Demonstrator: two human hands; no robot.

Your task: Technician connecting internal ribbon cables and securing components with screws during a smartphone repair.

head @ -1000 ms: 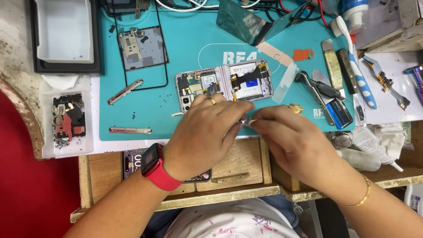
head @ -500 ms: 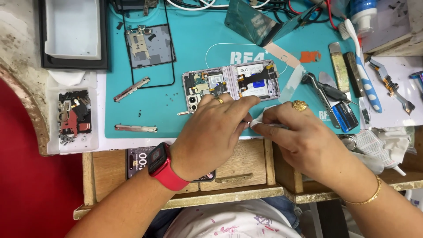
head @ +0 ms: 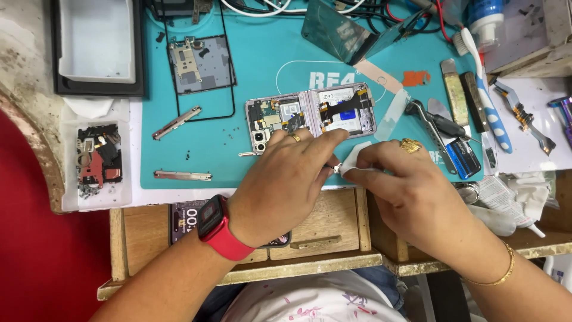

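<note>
Opened phone: lies flat on the teal work mat, back cover off, circuit boards, flex cable and camera block exposed. Position: middle of the mat, just beyond both hands.

Left hand: red wristwatch on the wrist, fingertips resting on the phone's near edge, steadying it. Whether the fingers pinch anything cannot be told.

Right hand: pinching a small white piece, cloth or tape, just beside the left fingertips at the phone's near edge.

Parts already removed: a dark back plate at the far left of the mat, two thin metal strips, loose screws scattered near them, a small tray of parts off the mat's left edge.

Tools to the right: tweezers, a toothbrush, a blue-handled tool.

Progress, judged: disassembly looks well advanced, with cover and side parts off; the boards and flex remain seated, so internal work and all reassembly appear outstanding.
</note>
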